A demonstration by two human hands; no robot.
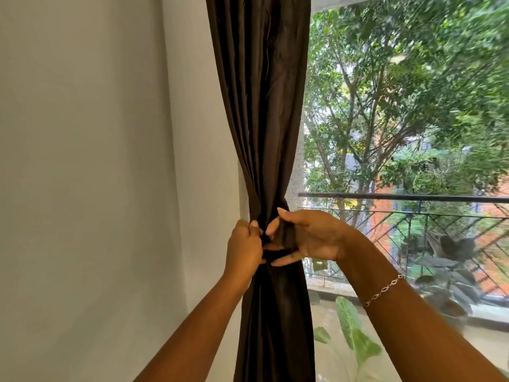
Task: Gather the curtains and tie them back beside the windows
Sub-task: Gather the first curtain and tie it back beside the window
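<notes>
A dark brown curtain [261,106] hangs gathered into a narrow bunch at the left edge of the window [399,106]. A band of the same dark fabric, the tieback [276,255], wraps its pinched waist. My left hand [243,250] grips the bunch and the band's end from the left, fingers curled. From the right, my right hand [308,235] pinches the tieback between thumb and fingers, with its other fingers spread. How the band's ends join is hidden between the hands.
A pale wall [96,161] fills the left side. Outside the screened window are a balcony railing [413,198], trees and potted plants [355,334]. A bracelet sits on my right wrist.
</notes>
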